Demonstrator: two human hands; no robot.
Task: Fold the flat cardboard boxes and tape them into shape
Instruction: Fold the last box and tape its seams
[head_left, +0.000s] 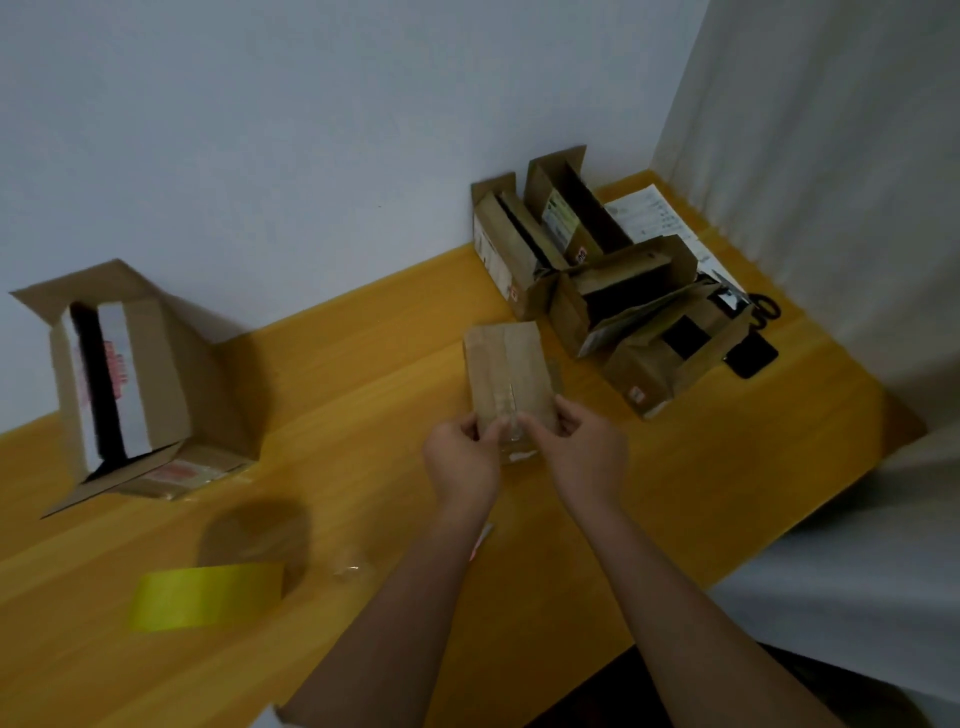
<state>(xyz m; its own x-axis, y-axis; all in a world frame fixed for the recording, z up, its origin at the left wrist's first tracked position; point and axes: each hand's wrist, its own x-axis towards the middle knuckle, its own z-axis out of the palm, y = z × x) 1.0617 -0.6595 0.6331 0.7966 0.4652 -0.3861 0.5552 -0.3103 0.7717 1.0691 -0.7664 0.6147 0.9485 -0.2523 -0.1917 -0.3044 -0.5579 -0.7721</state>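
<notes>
One yellow wooden counter (363, 364) under everything; large open carton (124, 374) at far left against the wall; cluster of open boxes (613, 280) at back right; small brown cardboard box (509, 374) mid-counter, clear tape along its seam; yellow tape roll (205, 595) near left; left hand (460, 452) and right hand (582, 447), fingers pinching the small box's near edge

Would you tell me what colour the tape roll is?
Yellow; the tape roll shows best in the head view.
</notes>
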